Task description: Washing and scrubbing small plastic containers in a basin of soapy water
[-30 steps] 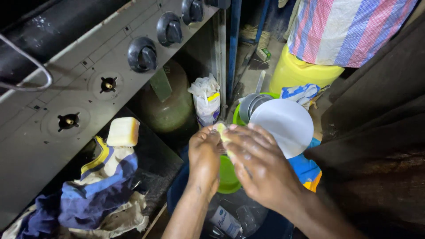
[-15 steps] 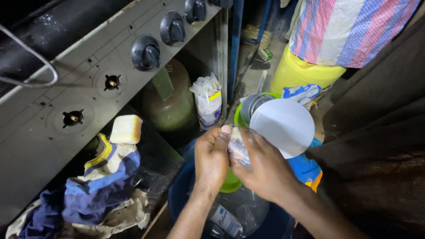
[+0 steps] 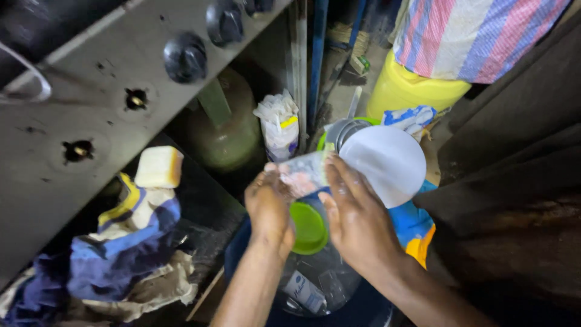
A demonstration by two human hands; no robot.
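My left hand (image 3: 270,206) and right hand (image 3: 358,219) pinch a small crumpled sachet (image 3: 304,174) between fingertips, stretched across the gap at twelve o'clock. Directly beneath sits a green lid (image 3: 308,227) on a clear jug (image 3: 315,278); a white plate (image 3: 390,163) lies at two o'clock, a gas cylinder (image 3: 227,133) at ten. If the sachet tears unevenly, I judge its contents could spill onto the lid and clutter below.
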